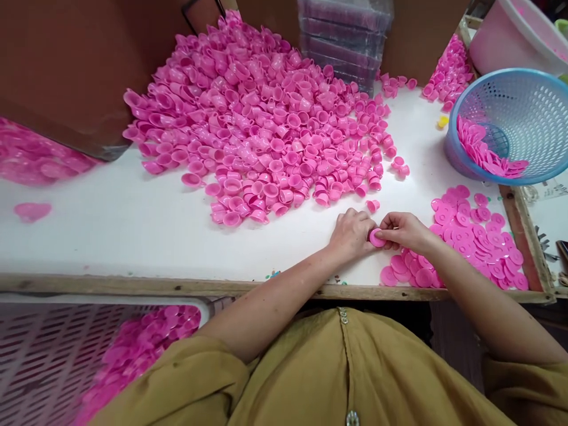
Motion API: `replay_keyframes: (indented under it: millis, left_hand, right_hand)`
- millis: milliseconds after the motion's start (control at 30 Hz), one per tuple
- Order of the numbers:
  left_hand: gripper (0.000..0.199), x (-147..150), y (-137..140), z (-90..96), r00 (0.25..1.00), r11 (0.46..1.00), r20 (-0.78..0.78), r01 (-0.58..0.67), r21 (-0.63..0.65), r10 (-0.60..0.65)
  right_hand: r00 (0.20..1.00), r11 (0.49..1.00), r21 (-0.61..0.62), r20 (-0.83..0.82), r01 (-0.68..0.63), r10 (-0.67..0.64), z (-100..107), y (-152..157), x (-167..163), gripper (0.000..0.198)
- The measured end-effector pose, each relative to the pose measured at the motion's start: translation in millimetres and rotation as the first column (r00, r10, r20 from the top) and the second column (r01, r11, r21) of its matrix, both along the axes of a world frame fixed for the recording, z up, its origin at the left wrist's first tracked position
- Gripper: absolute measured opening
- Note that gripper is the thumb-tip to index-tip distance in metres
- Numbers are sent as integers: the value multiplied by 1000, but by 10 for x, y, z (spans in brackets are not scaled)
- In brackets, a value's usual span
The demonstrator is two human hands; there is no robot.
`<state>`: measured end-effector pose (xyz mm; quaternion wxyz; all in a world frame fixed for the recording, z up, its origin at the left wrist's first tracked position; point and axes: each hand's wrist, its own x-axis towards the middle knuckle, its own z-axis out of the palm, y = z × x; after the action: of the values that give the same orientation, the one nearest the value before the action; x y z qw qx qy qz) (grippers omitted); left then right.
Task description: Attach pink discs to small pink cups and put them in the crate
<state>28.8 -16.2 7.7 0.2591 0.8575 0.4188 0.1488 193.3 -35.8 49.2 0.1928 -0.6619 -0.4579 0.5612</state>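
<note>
Close to the table's front edge, my two hands meet over a small pink toy saucer [377,238]. My right hand [406,229] pinches its right side between thumb and fingers. My left hand [354,233] is closed against the other side, back upward; its fingertips and anything inside them are hidden. Just beyond the hands lies a single pink toy cup [373,205]. A loose pile of pink saucers [477,236] spreads under and beyond my right wrist. Ahead is a big heap of pink toy cups [266,118].
A blue colander-like basket [457,139] with some pink pieces stands at the right, a pink tub [492,44] behind it. Wrapped clear stacks [344,41] rise at the back. A brown carton [66,71] stands left. Below the wooden edge [133,286], a white slotted crate [35,349] holds pink pieces.
</note>
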Motion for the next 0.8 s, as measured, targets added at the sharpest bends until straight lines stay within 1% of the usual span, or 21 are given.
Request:
replay_keyframes:
  millis: [67, 167, 233, 367, 500, 567, 633, 700, 767, 800]
  left_hand:
    - [35, -20, 13, 36, 1000, 1000, -22, -1, -19, 1]
    - [43, -57, 52, 93, 996, 994, -39, 71, -85, -75]
    - [43, -66, 85, 126, 992, 986, -57, 101, -130, -109]
    - [35, -17, 148, 205, 989, 985, -126, 60, -162, -81]
    - [35, 40, 198, 306, 975, 978, -195, 73, -194, -111]
    - [34, 56, 199, 323, 968, 978, -220, 79, -195, -122]
    - [32, 64, 170, 308, 968, 981, -218, 83, -177, -121]
    - [27, 46, 106, 291, 976, 983, -179, 97, -154, -125]
    - [21, -52, 4, 323, 988, 980, -97, 105, -169, -123]
    - [18, -155, -57, 369, 992, 973, -49, 107, -205, -119]
  right_hand:
    - [999, 1000, -12, 45, -25, 25, 8, 24, -6, 27]
    - [995, 997, -53, 78, -64, 68, 8, 74, 8, 26]
    - [992, 992, -87, 80, -94, 101, 4, 114, 17, 27]
    - [985, 981, -139, 96, -132, 146, 1, 186, 35, 30]
    - [984, 980, -145, 91, -137, 151, -8, 228, 67, 30]
    - [983, 979, -147, 99, -141, 156, -20, 222, 74, 29]
    - [983, 982, -129, 104, -138, 151, -33, 181, 47, 28]
    - [989, 990, -76, 74, -122, 128, -43, 94, -30, 28]
    - [993, 993, -7, -19, -114, 114, -35, -26, -147, 26]
    - [989, 992, 29, -81, -119, 121, -18, -86, -204, 25]
